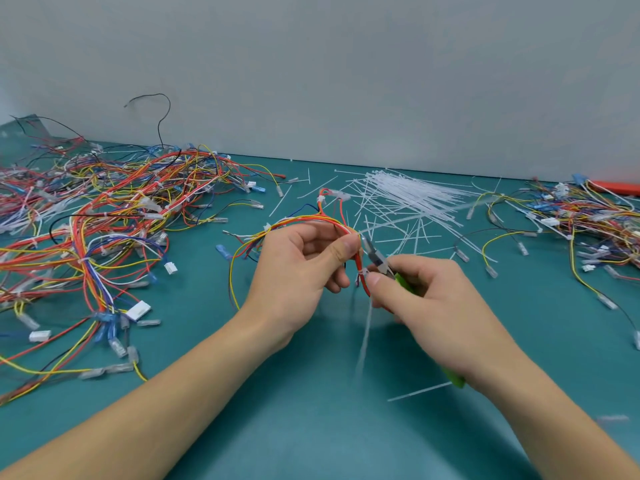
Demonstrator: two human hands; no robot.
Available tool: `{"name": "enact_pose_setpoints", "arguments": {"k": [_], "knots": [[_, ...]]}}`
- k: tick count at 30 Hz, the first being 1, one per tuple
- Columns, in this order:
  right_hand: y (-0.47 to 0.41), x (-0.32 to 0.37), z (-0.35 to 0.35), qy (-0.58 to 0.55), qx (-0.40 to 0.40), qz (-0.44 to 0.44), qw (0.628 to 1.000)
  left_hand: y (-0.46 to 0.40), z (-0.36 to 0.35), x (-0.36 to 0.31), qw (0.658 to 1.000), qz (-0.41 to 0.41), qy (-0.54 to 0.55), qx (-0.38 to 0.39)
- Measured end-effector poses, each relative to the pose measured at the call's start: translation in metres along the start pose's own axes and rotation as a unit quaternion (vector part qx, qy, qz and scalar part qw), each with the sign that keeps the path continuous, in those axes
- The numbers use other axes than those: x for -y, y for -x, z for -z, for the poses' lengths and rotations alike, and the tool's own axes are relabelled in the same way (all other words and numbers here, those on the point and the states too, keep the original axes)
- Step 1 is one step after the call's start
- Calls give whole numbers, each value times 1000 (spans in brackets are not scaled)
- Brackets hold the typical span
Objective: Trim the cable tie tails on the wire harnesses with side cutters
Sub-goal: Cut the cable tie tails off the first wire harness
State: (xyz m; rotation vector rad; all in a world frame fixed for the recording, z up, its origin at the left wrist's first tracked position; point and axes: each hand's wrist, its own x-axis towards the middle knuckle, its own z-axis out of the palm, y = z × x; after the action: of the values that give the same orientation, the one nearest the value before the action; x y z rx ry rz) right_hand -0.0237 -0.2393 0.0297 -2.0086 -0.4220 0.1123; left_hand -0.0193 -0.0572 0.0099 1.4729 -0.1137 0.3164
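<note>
Teal mat [311,427] spread under everything; no legible writing or brand seen anywhere. Large harness pile [97,216] heaped far left, smaller pile [588,216] far right. Loose white cable ties [408,192] scattered at far centre. One wire harness [304,221] is pinched by the left hand [298,271] at centre. Green-handled side cutters [384,265] are gripped in the right hand [433,306], tips just beside the harness's tie tail [365,334].

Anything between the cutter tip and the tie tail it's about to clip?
Nothing visible. The side cutters in the right hand sit right by the tie tail at the harness pinched in the left hand; the left thumb is close beside the tip.
</note>
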Motion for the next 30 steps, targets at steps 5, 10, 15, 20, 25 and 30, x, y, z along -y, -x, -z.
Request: {"name": "enact_pose_setpoints", "arguments": {"k": [5,10,15,20,25,30], "knots": [[0,0,-2,10,6,8,1000,1,1,-3,1000,-4,-10,6],[0,-2,-2,2,6,20,1000,1,3,-6,1000,-9,-16,22],[-2,-3,-1,-4,6,30,1000,4,2,-5,999,-6,-25,29],[-2,-1,-1,-4,18,25,1000,2,5,-4,999,-2,-43,30],[-3,-5,0,-25,26,9,999,3,6,-3,998,1,-51,36],[-3,-7,0,5,33,15,999,3,6,-3,998,10,-50,34]]}}
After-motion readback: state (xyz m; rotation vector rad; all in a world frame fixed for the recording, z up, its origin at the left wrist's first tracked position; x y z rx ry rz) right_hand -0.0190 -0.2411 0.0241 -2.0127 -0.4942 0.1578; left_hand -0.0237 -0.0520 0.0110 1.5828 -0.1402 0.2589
